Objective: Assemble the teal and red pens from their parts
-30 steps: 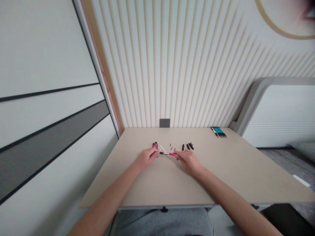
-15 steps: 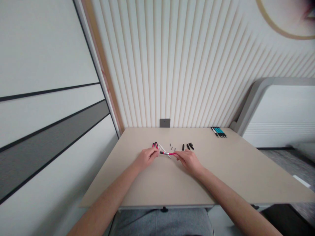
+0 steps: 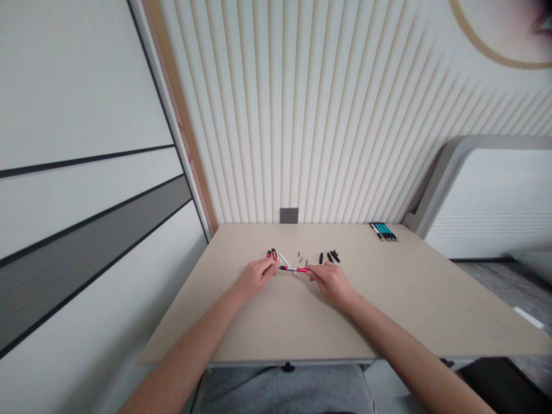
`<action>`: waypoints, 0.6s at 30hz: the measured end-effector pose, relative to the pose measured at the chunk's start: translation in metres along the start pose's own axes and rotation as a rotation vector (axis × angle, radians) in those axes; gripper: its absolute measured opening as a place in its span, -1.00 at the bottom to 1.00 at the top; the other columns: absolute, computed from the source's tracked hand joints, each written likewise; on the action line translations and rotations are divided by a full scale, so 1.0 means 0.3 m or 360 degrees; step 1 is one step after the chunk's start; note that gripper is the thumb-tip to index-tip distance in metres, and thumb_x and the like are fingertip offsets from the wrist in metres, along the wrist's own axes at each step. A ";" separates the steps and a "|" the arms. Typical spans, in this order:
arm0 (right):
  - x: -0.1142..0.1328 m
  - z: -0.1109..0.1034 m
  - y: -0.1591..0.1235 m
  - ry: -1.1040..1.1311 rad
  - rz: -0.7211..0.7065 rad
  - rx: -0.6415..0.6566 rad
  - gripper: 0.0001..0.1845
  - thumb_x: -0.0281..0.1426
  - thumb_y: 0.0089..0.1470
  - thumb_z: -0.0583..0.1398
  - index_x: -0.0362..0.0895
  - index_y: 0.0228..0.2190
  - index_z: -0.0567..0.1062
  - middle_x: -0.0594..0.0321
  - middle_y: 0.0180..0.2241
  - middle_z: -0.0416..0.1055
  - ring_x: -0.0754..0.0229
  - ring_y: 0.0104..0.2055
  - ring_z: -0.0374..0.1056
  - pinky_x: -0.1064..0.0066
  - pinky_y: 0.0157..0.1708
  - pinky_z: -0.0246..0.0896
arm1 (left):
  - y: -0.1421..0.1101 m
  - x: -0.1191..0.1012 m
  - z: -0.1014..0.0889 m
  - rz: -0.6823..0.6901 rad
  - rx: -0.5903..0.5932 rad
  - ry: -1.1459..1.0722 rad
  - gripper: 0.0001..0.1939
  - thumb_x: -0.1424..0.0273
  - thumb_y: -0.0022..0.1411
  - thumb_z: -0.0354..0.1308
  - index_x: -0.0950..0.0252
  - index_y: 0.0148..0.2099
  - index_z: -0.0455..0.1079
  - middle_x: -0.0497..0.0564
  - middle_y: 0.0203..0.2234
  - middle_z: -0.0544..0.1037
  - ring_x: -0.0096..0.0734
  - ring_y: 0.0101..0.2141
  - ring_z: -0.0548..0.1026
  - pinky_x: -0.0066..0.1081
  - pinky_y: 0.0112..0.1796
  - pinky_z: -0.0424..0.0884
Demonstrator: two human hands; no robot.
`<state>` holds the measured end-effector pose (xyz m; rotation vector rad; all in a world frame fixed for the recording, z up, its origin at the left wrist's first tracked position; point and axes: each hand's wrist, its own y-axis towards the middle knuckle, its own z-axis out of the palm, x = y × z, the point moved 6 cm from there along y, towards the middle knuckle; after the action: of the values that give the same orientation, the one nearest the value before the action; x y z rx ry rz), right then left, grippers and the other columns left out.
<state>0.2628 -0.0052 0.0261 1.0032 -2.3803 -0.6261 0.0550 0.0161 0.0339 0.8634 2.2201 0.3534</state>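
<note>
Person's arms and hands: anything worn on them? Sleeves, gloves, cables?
Bare to the frame edge: the left forearm and right forearm show no sleeve, and the left hand and right hand no gloves. No watch or cable shows; rings would be too small to tell. Only clothing in view: grey trousers at the lap.

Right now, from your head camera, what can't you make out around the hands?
Pink-and-black pen: right end hidden by the right hand.
Whether the left hand grips that pen: its fingers hide the contact.
White stick: partly hidden by the pen.
Small dark pieces: too small to identify.
Teal-and-black pens: too small to count.
</note>
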 end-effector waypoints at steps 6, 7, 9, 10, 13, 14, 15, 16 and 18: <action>0.006 -0.004 0.001 -0.0014 -0.0018 -0.0004 -0.71 -0.37 0.32 -0.01 -0.14 -0.25 0.49 0.26 -0.49 0.51 0.30 -0.47 0.37 0.45 -0.36 0.04 | -0.011 0.003 -0.002 -0.0072 0.0005 -0.0081 -0.77 0.27 0.34 -0.01 0.30 -0.12 0.34 -0.08 -0.48 0.45 -0.56 -0.57 0.31 -0.55 -0.49 0.22; 0.007 -0.005 0.002 -0.0020 -0.0021 -0.0002 -0.71 -0.37 0.32 -0.01 -0.14 -0.25 0.50 0.26 -0.49 0.51 0.30 -0.47 0.36 0.45 -0.36 0.04 | -0.010 0.004 -0.001 -0.0070 0.0013 -0.0065 -0.78 0.27 0.34 -0.01 0.30 -0.14 0.35 -0.09 -0.50 0.44 -0.56 -0.56 0.31 -0.55 -0.48 0.22; 0.008 -0.006 0.002 -0.0031 -0.0021 0.0003 -0.70 -0.37 0.32 -0.02 -0.14 -0.25 0.50 0.24 -0.48 0.51 0.30 -0.48 0.36 0.45 -0.36 0.05 | -0.007 0.007 0.001 -0.0066 0.0024 -0.0023 -0.77 0.27 0.35 -0.02 0.30 -0.19 0.37 -0.10 -0.52 0.42 -0.56 -0.56 0.30 -0.55 -0.47 0.21; 0.008 -0.006 0.003 -0.0035 -0.0015 0.0003 -0.69 -0.37 0.32 -0.02 -0.14 -0.25 0.51 0.24 -0.49 0.51 0.29 -0.48 0.36 0.45 -0.36 0.06 | -0.005 0.009 0.001 -0.0067 0.0021 -0.0008 -0.77 0.27 0.35 -0.02 0.30 -0.20 0.38 -0.10 -0.53 0.42 -0.55 -0.56 0.30 -0.54 -0.47 0.21; 0.005 -0.007 0.002 -0.0032 0.0005 -0.0001 -0.70 -0.38 0.31 -0.01 -0.14 -0.24 0.51 0.24 -0.50 0.51 0.29 -0.48 0.36 0.45 -0.36 0.07 | -0.001 0.008 0.002 -0.0053 0.0022 0.0012 -0.73 0.27 0.36 -0.04 0.30 -0.25 0.39 -0.09 -0.53 0.44 -0.53 -0.53 0.32 -0.53 -0.44 0.23; 0.005 -0.006 0.002 -0.0027 0.0005 -0.0001 -0.70 -0.39 0.31 -0.01 -0.14 -0.24 0.51 0.24 -0.49 0.51 0.29 -0.48 0.37 0.45 -0.35 0.07 | -0.001 0.005 0.002 -0.0045 0.0023 0.0012 -0.72 0.27 0.37 -0.06 0.30 -0.26 0.40 -0.08 -0.52 0.44 -0.52 -0.51 0.34 -0.53 -0.42 0.24; 0.005 -0.005 0.001 -0.0022 0.0003 0.0004 -0.71 -0.40 0.31 -0.01 -0.14 -0.23 0.51 0.25 -0.49 0.51 0.29 -0.47 0.37 0.45 -0.35 0.07 | -0.002 0.003 0.002 -0.0041 0.0023 0.0004 -0.72 0.27 0.37 -0.07 0.30 -0.24 0.40 -0.07 -0.52 0.45 -0.52 -0.51 0.34 -0.53 -0.42 0.24; 0.004 -0.003 0.001 -0.0019 0.0000 0.0008 -0.72 -0.41 0.30 -0.01 -0.14 -0.23 0.50 0.25 -0.49 0.51 0.28 -0.47 0.37 0.45 -0.35 0.06 | -0.004 0.001 0.002 -0.0042 0.0024 -0.0013 -0.72 0.28 0.38 -0.08 0.30 -0.21 0.39 -0.07 -0.51 0.45 -0.52 -0.51 0.34 -0.53 -0.42 0.24; 0.000 0.000 -0.001 -0.0021 0.0005 0.0015 -0.73 -0.41 0.29 0.00 -0.14 -0.23 0.50 0.26 -0.49 0.50 0.28 -0.47 0.37 0.45 -0.35 0.05 | -0.009 0.000 0.002 -0.0056 0.0021 -0.0064 -0.75 0.28 0.37 -0.06 0.31 -0.11 0.37 -0.07 -0.48 0.46 -0.54 -0.55 0.33 -0.54 -0.45 0.24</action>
<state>0.2629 -0.0053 0.0259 1.0017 -2.3979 -0.6226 0.0541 0.0139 0.0323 0.8301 2.1999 0.3024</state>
